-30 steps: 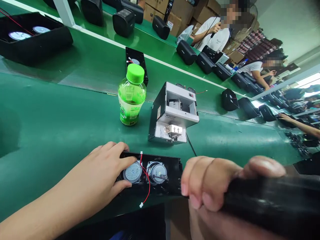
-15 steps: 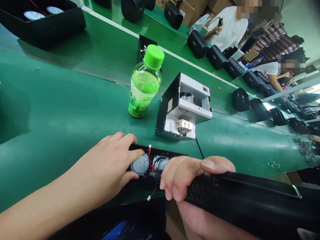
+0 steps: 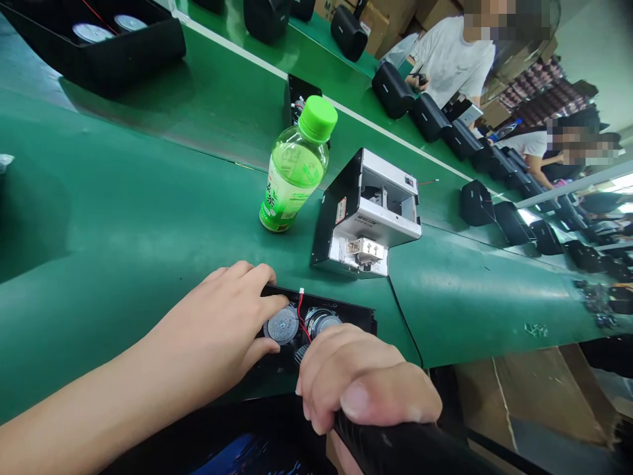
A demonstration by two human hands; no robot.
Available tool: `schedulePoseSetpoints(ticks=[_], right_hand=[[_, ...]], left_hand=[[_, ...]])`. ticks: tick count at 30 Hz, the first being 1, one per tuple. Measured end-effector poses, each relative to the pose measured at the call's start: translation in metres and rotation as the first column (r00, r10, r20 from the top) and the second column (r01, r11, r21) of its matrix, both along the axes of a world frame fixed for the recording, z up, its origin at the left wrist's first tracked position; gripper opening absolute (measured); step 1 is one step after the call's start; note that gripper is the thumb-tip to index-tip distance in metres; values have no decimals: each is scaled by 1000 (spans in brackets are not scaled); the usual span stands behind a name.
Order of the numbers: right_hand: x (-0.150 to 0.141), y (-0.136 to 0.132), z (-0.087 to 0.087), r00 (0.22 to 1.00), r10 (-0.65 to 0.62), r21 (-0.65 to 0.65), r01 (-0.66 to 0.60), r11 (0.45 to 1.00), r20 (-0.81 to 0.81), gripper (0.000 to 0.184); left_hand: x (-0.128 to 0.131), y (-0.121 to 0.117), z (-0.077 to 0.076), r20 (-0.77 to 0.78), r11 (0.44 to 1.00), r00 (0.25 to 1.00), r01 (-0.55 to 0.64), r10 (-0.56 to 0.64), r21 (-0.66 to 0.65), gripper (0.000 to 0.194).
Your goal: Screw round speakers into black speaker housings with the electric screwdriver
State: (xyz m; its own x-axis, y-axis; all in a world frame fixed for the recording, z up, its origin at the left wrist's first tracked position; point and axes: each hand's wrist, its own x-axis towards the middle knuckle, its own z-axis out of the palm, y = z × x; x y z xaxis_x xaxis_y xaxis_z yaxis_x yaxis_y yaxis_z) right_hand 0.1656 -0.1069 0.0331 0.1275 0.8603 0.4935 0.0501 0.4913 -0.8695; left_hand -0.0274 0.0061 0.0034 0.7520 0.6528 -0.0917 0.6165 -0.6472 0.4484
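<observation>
A black open speaker panel (image 3: pixel 354 318) with two round silver drivers and a red wire lies at the near edge of the green bench (image 3: pixel 123 218). My left hand (image 3: pixel 217 340) rests on its left end, fingers curled over the edge and thumb by the left driver (image 3: pixel 281 324), holding it down. My right hand (image 3: pixel 363 386) is closed around a thick black tool handle (image 3: pixel 410 448), whose tip points down at the panel beside the right driver (image 3: pixel 322 322). The tip itself is hidden behind my fingers.
A green-capped bottle (image 3: pixel 295 168) and a white-and-black screw feeder box (image 3: pixel 368 214) stand just beyond the panel. A black tray (image 3: pixel 106 39) sits far left. Black speaker housings (image 3: pixel 477 201) line the conveyor. Other people work at the far right.
My right hand with the black tool has swung left and down over the panel's right side. The view has shifted slightly. My left hand has kept its hold.
</observation>
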Motion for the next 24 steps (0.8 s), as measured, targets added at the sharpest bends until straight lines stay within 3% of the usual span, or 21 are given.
schedulePoseSetpoints(ticks=[6,13,17,21,24], right_hand=[[-2,-3,-5,997,-63,-11,62,998,-46,26],[-11,-10,-17,988,-113,-41,109,993,-103,25],[9,-3,11,989,-54,-82,43,996,-137,39],[50,28,52,954,-237,66,253,965,-181,31],[74,67,62,926,-309,232,356,905,-215,62]], left_hand=[[-1,0,-4,40,999,999,-30,31,-34,37],[-6,-3,-13,84,999,995,-46,48,-26,45],[-13,2,-23,142,998,989,-42,47,-36,52],[-21,5,-34,281,994,958,-23,53,-107,44],[-27,-2,-42,378,983,915,-83,139,-161,44]])
